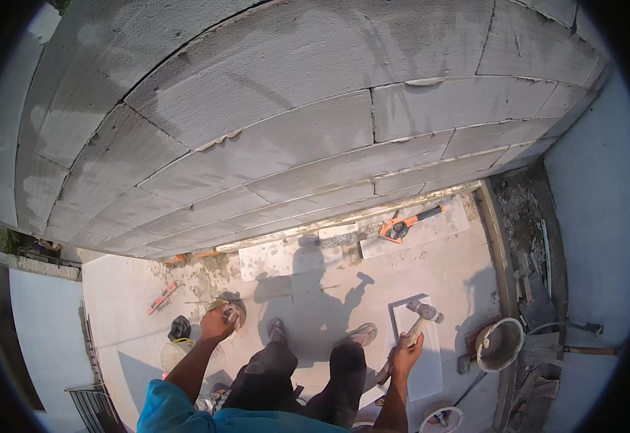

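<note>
My right hand [406, 353] is closed around the wooden handle of a hammer [423, 317]. Its dull metal head points up and away from me, over a pale flat panel [426, 361] on the floor. On the other side, my left hand [217, 325] is closed with a roundish grey-brown thing [232, 303] at its fingers, too unclear to name. Ahead of both hands rises a wall of large grey blocks [293, 137], with mortar squeezed out along some joints. Neither hand touches it.
An orange and black power tool [395, 229] lies near the wall's foot. A red level-like bar [162, 298] lies at left. To the right stand a mortar-stained bucket [500, 345] and a raised edge [499, 260], with rubble beyond. A white bucket [441, 420] is near me.
</note>
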`<state>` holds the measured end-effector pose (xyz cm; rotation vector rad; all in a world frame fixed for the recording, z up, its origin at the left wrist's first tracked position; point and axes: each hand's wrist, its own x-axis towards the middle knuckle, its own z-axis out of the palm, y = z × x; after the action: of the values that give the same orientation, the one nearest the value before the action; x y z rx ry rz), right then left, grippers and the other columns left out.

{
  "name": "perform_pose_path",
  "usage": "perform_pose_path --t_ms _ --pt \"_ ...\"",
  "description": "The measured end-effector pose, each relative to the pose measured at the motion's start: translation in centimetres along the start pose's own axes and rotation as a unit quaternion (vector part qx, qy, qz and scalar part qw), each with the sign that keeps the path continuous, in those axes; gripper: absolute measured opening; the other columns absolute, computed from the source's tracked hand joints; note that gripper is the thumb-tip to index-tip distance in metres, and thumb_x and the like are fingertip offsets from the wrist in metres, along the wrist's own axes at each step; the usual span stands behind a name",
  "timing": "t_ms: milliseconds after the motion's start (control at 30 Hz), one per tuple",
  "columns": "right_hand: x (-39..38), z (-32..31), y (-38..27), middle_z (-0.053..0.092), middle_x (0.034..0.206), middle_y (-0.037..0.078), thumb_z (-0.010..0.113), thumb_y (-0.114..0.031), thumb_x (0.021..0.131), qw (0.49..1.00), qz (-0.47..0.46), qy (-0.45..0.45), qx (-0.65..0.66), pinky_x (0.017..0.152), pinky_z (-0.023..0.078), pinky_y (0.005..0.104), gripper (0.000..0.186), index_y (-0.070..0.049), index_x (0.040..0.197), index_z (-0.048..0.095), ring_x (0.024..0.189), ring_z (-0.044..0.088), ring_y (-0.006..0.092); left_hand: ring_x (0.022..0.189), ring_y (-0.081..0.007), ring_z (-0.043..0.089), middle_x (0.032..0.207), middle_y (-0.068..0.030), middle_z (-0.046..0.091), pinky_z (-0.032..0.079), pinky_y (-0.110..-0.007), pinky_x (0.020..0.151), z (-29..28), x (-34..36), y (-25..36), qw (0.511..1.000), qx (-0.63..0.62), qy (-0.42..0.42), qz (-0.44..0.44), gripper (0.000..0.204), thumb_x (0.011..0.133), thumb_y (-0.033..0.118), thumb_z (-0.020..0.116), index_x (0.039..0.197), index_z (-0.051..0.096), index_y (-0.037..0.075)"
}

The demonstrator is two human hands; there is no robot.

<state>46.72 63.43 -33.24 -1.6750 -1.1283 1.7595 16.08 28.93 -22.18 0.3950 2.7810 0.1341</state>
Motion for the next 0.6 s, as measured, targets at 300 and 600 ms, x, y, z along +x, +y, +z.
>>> perform_pose_path --t_ms 300,600 --pt "-13.5 16.5 -28.7 0.048 0.074 0.0 0.05 -0.015 0.097 0.908 -0.242 -0.33 0.092 0.038 0.04 0.0242 0.027 -0.007 0.122 0.044 0.046 0.045 0.0065 0.085 -0.024 0.066 0.093 -0.0094 0.067 0.05 -0.035 0.078 -44.2 5.8 1.2 0.781 -0.113 0.578 0.208 0.038 0.083 0.024 0.079 0.115 0.066 0.007" --pt "-28.2 28.3 -55.2 0.053 0.08 0.004 0.047 -0.034 0.104 0.799 -0.401 -0.401 0.202 0.037 0.044 0.0231 0.026 -0.009 0.108 0.044 0.044 0.05 0.0105 0.113 -0.0263 0.06 0.12 -0.0108 0.064 0.051 -0.042 0.09 -75.2 11.8 -4.8 0.693 0.127 0.66 0.26 0.073 0.073 0.054 0.081 0.127 0.062 0.009"
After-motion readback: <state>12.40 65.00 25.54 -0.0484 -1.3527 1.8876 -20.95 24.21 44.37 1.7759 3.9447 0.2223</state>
